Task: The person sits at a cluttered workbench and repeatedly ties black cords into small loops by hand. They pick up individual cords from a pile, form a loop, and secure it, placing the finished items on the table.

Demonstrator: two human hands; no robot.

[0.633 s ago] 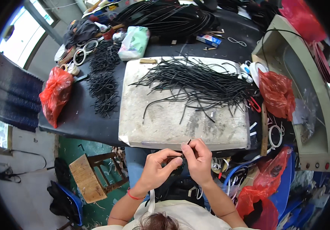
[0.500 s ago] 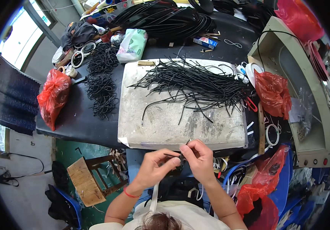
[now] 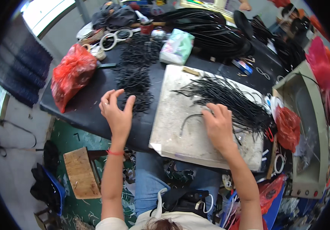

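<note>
My left hand [image 3: 117, 113] is open, thumb and fingers apart, above the black table beside the near end of a long heap of small looped black cords [image 3: 134, 78]. Nothing shows in its grasp. My right hand [image 3: 219, 124] is over the pale board, its bent fingers at the near edge of a bundle of straight black cords [image 3: 236, 96]. Thumb and fingers close on one black cord [image 3: 188, 118], whose free end curves toward me across the board; its other end is hidden under the hand.
The pale, stained board [image 3: 176, 142] lies on the black table [image 3: 107, 120]. A red plastic bag [image 3: 73, 74] sits at the left, a tissue pack [image 3: 177, 46] behind the board. Coiled black tubing [image 3: 211, 32] is at the back, a beige machine housing [image 3: 318, 134] at the right.
My hands have parted from their pinch in front of the board. The left has moved left to the looped cords and opened; the right has reached forward to the cord bundle. The view has shifted.
</note>
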